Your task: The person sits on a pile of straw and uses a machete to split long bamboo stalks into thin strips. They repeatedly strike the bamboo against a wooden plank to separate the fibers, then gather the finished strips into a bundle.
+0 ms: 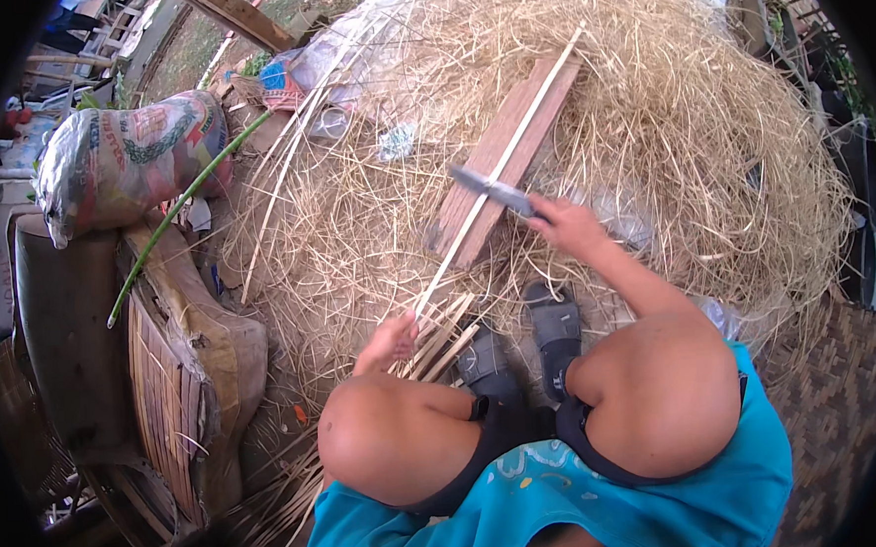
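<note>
A long pale bamboo strip (517, 141) runs lengthwise over a brown wooden board (471, 198) in front of me. My left hand (392, 339) is closed round the strip's near end, beside my left knee. In my right hand (569, 227) is the handle of a broad-bladed knife (491, 188). Its blade lies across the strip near the middle of the board and appears to touch it. Under and beside my left hand lies a bundle of split bamboo strips (442, 345), partly hidden by my leg.
Thin shavings (688, 132) are heaped around the board's far end and right side. On the left, a stuffed sack (135, 161) rests above a worn seat (219, 344), with a green bamboo stick (191, 192) leaning across. Long strips (289, 172) lie left of the board. A woven mat (832, 421) covers the right.
</note>
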Demonstrator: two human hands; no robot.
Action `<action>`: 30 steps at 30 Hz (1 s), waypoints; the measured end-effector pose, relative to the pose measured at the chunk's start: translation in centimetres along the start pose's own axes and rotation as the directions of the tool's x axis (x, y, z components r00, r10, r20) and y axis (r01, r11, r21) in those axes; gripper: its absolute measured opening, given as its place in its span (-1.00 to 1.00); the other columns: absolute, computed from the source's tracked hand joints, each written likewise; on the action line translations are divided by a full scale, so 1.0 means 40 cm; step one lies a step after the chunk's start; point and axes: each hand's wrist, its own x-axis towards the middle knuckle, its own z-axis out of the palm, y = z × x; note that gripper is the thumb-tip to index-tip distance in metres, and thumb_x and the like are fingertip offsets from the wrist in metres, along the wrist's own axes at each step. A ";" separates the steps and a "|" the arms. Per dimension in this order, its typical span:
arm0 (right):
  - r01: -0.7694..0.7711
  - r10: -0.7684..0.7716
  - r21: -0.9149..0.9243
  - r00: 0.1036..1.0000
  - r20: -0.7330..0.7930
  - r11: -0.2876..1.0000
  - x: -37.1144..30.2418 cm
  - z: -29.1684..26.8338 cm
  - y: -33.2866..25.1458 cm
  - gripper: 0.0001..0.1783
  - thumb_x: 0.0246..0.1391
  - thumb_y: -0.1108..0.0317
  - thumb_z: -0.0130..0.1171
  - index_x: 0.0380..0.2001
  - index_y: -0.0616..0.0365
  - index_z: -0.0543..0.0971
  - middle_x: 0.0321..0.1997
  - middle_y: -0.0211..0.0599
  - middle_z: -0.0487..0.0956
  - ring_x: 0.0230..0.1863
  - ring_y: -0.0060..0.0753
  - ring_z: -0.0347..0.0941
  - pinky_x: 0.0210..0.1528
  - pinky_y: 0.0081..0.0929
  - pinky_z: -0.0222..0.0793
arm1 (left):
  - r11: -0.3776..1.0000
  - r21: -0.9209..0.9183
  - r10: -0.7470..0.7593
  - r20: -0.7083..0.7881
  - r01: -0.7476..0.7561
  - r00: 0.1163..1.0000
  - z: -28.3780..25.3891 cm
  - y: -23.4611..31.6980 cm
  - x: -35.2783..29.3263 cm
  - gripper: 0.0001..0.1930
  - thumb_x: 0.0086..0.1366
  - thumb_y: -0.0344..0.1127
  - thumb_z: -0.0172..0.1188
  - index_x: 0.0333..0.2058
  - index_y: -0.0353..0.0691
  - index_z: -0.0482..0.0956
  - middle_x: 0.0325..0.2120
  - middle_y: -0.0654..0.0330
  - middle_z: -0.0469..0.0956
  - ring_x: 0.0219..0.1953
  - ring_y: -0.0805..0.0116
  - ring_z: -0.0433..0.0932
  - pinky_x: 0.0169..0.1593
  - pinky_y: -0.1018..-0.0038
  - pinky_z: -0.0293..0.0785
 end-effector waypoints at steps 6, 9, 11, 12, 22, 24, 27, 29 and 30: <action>-0.120 0.121 0.019 0.988 -0.096 0.993 0.030 -0.050 0.007 -0.51 0.35 -0.08 0.08 0.21 -0.12 0.50 -0.31 0.08 0.65 -0.26 0.20 0.65 -0.23 0.08 0.57 | 0.961 0.233 0.187 -0.150 -0.149 0.971 0.041 0.000 0.075 -0.39 0.51 0.25 -0.04 -0.39 -0.25 0.54 -0.71 0.36 0.33 -0.70 0.57 0.26 -0.62 0.56 0.16; 0.119 -0.117 -0.013 0.991 0.063 0.993 -0.015 0.015 -0.107 -0.49 0.35 -0.10 0.05 0.24 -0.14 0.49 -0.28 0.10 0.65 -0.23 0.19 0.65 -0.17 0.06 0.58 | 0.893 0.258 0.410 -0.135 -0.367 0.902 0.104 0.091 0.164 -0.50 0.55 0.10 0.00 -0.36 -0.24 0.57 -0.69 0.38 0.35 -0.67 0.58 0.28 -0.59 0.57 0.19; 0.242 -0.228 -0.064 0.958 0.174 0.968 -0.050 0.025 -0.130 -0.48 0.35 -0.11 0.04 0.24 -0.15 0.51 -0.27 0.09 0.65 -0.23 0.17 0.65 -0.14 0.05 0.59 | 0.942 0.190 0.301 -0.117 -0.276 0.946 0.095 0.079 0.165 -0.51 0.55 0.10 0.02 -0.37 -0.22 0.57 -0.68 0.39 0.35 -0.67 0.59 0.27 -0.59 0.57 0.18; 0.232 -0.214 -0.081 0.959 0.187 0.969 -0.044 0.012 -0.099 -0.48 0.35 -0.12 0.04 0.24 -0.15 0.51 -0.27 0.08 0.66 -0.23 0.16 0.65 -0.14 0.04 0.59 | 0.963 0.162 0.235 -0.100 -0.217 0.967 0.088 0.067 0.158 -0.51 0.54 0.10 0.03 -0.38 -0.22 0.57 -0.68 0.39 0.35 -0.66 0.59 0.27 -0.59 0.57 0.17; 0.217 -0.200 -0.082 0.963 0.182 0.973 -0.001 -0.053 -0.060 -0.48 0.38 -0.08 0.01 0.27 -0.09 0.47 -0.12 -0.01 0.69 -0.12 0.09 0.66 -0.05 0.01 0.61 | 0.745 0.557 0.574 -0.256 -0.366 0.778 0.095 0.020 0.132 -0.52 0.55 0.01 0.02 -0.35 -0.32 0.61 -0.64 0.25 0.45 -0.56 0.45 0.39 -0.44 0.36 0.34; 0.277 -0.256 -0.170 0.958 0.132 0.946 0.024 -0.076 -0.013 -0.49 0.39 -0.07 0.01 0.25 -0.08 0.48 -0.11 -0.01 0.69 -0.10 0.05 0.67 -0.01 0.01 0.61 | 0.663 0.691 0.616 -0.285 -0.288 0.734 0.027 -0.088 0.050 -0.55 0.55 -0.02 0.03 -0.32 -0.31 0.62 -0.63 0.17 0.47 -0.55 0.44 0.41 -0.41 0.34 0.37; -0.279 0.278 -0.162 0.960 -0.034 0.946 0.125 -0.241 0.121 -0.50 0.39 -0.10 0.00 0.23 -0.11 0.50 -0.14 0.01 0.69 -0.10 0.04 0.67 0.04 0.00 0.58 | 0.630 0.754 0.599 -0.318 -0.187 0.735 0.035 -0.117 -0.043 -0.61 0.55 -0.11 0.03 -0.31 -0.32 0.61 -0.60 0.05 0.51 -0.53 0.37 0.45 -0.37 0.30 0.41; -0.182 0.189 -0.104 0.980 0.061 0.978 0.107 -0.199 0.082 -0.48 0.38 -0.11 0.01 0.24 -0.12 0.50 -0.18 0.02 0.69 -0.11 0.06 0.67 -0.01 0.00 0.59 | 0.658 0.737 0.562 -0.344 -0.154 0.752 0.044 -0.117 -0.104 -0.63 0.55 -0.14 0.04 -0.31 -0.33 0.60 -0.59 0.01 0.52 -0.53 0.34 0.45 -0.36 0.29 0.42; -0.077 0.083 -0.071 0.993 0.085 0.995 0.077 -0.155 0.042 -0.49 0.37 -0.11 0.02 0.23 -0.12 0.51 -0.20 0.03 0.69 -0.13 0.09 0.67 -0.05 0.01 0.59 | 0.671 0.719 0.570 -0.347 -0.179 0.744 0.054 -0.110 -0.106 -0.63 0.55 -0.14 0.04 -0.32 -0.33 0.60 -0.60 0.01 0.51 -0.54 0.34 0.44 -0.36 0.29 0.42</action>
